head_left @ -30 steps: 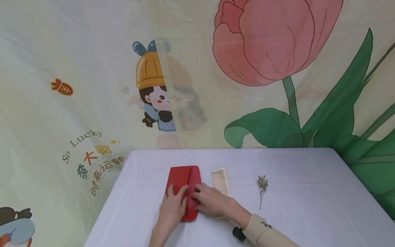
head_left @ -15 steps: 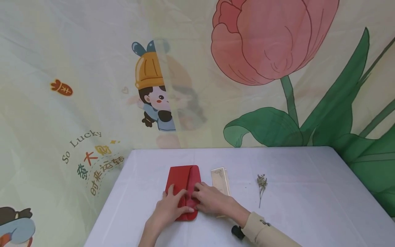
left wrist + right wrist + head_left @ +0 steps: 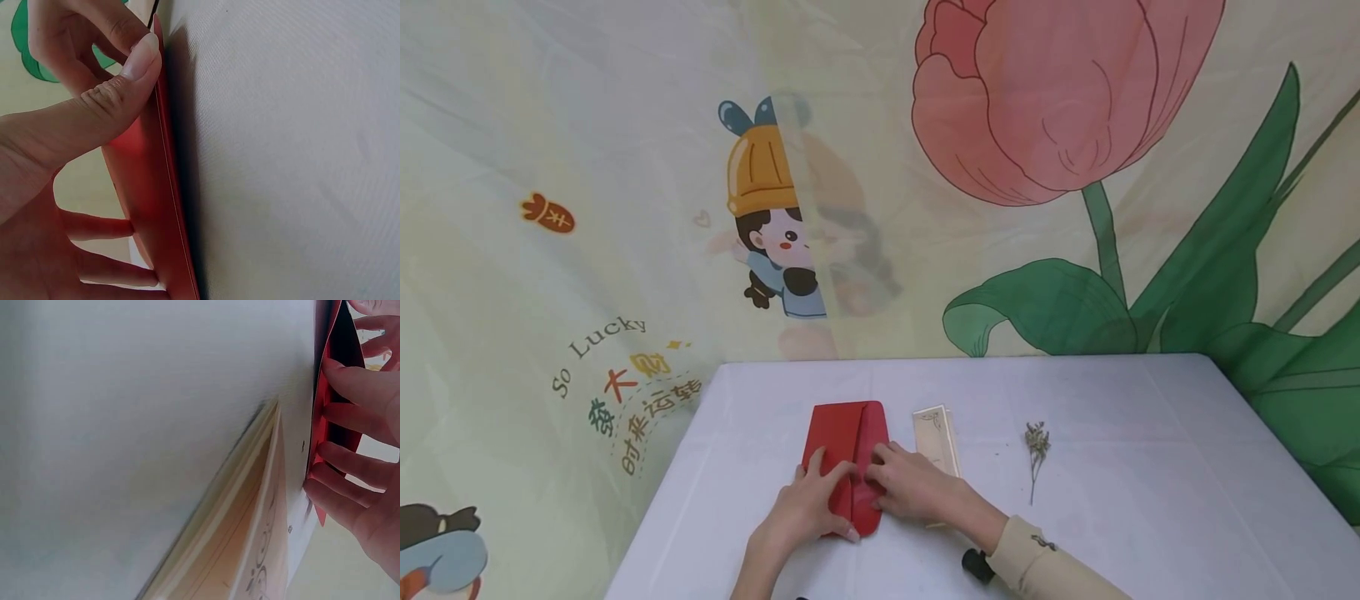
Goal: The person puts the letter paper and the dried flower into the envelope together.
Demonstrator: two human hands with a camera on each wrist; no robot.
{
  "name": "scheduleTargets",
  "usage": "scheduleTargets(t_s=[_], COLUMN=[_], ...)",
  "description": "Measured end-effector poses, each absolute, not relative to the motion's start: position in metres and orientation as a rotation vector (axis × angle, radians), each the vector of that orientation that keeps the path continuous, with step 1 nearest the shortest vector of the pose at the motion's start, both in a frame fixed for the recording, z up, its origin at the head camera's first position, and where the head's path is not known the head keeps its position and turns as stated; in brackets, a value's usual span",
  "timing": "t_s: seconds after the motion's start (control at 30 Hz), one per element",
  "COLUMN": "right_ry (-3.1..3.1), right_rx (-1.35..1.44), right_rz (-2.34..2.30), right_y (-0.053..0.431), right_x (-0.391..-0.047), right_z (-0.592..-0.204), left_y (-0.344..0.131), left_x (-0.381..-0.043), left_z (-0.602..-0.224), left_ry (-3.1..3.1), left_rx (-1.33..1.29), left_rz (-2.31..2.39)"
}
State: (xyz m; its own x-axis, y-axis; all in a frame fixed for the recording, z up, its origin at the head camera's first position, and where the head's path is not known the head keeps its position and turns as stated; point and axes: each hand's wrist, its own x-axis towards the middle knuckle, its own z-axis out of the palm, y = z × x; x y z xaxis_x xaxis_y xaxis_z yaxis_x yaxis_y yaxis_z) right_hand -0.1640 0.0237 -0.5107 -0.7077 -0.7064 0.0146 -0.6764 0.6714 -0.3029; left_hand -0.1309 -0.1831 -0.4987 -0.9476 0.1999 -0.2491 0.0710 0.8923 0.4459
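A red envelope point(image 3: 832, 425) lies on the white-covered table, its flap point(image 3: 873, 423) unfolded to the right. My left hand point(image 3: 805, 508) is over the envelope's lower left part. In the left wrist view its thumb and index finger pinch the edge of the envelope point(image 3: 153, 194), and the other fingers touch the paper. My right hand point(image 3: 917, 486) presses its fingertips on the flap, and the fingers look fairly straight in the right wrist view. There the envelope's mouth gapes, dark inside; its contents are hidden.
Beside my right hand lies a folded cream card point(image 3: 936, 433), partly covered by that hand and standing slightly ajar. A small dried flower sprig point(image 3: 1037, 454) is farther right. A black object point(image 3: 977, 567) shows at the right wrist. A printed cloth point(image 3: 865, 167) hangs behind the table.
My left thumb crossed over toward the flap, then drew back to the envelope's lower edge. The left hand shifted slightly left; my right hand stays on the flap.
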Motion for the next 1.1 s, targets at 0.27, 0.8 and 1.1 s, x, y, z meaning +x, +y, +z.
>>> scheduleTargets(t_s=[0.27,0.8,1.1], right_ry=[2.765,3.011,3.081], right_rx=[-1.128,-0.837,-0.612], right_rz=[-0.478,-0.298,-0.273], right_y=[0.025,0.056,0.063], right_x=[-0.162,-0.159,-0.157], right_z=[-0.508,-0.498,-0.501], left_y=[-0.184,-0.184,-0.183], left_x=[-0.130,-0.131,-0.131], left_z=[-0.499,-0.501,-0.502], left_ry=[2.772,2.801,2.798], left_rx=[0.213,0.218,0.226], left_rz=[0.627,0.615,0.620])
